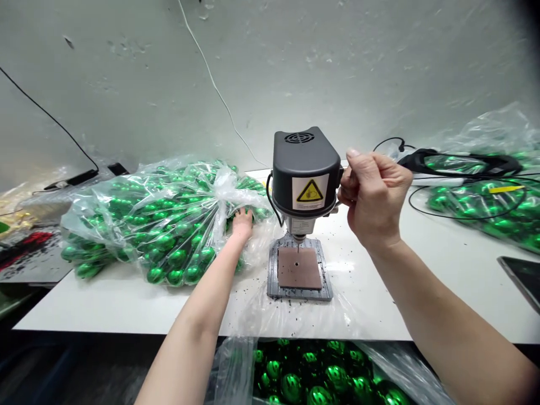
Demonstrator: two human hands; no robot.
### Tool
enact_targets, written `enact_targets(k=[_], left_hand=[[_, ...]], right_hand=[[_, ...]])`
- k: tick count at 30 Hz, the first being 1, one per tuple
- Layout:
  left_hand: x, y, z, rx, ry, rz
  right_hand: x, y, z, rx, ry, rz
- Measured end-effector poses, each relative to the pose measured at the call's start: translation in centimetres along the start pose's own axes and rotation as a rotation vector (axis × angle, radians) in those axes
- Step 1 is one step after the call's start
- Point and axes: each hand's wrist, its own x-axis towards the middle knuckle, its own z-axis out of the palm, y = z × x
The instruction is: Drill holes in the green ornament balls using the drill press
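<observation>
A small black bench drill press [307,163] stands on the white table, a yellow warning sticker on its front. My right hand [375,194] is closed at the right side of its head, where the feed lever sits; the fingers mostly hide the lever. Below the thin drill bit lies a brown square plate [300,271] with a small hole, on the grey base [273,284]. My left hand [242,223] reaches into the mouth of a clear plastic bag [223,188] of shiny green baubles [177,257]. Its fingers are spread and touch the baubles; no bauble shows in its grasp.
Another bag of green baubles [485,202] lies at the right, with black cables near it. A dark flat device [523,281] rests at the right edge. Below the table's front edge, more green baubles [320,377] fill an open plastic bag. Dark shavings dot the table [122,306].
</observation>
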Motion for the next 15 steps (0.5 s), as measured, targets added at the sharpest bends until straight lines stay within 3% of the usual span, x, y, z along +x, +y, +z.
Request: enact_targets(k=[4, 7, 11, 13, 15], left_hand=[[-2.4, -1.0, -0.7, -0.119, 0.051, -0.062], [-6.7, -1.8, -2.1, -0.7, 0.045, -0.107], [-12.4, -1.6, -3.4, -1.5, -0.24, -0.173], [-14.2, -0.8, -3.1, -1.706, -0.377, -0.209], [-15.2, 0.1, -2.1, -1.767, -0.419, -0.221]], right_hand=[[0.0, 0.2, -0.1, -0.006, 0.0, -0.029], [0.1, 0.3, -0.1, -0.009, -0.011, -0.052], [0.1, 0.3, 0.1, 0.006, 0.009, -0.06], [0.1, 0.2, 0.1, 0.018, 0.02, -0.044], [0.1, 0.2, 0.2, 0.024, 0.025, -0.027]])
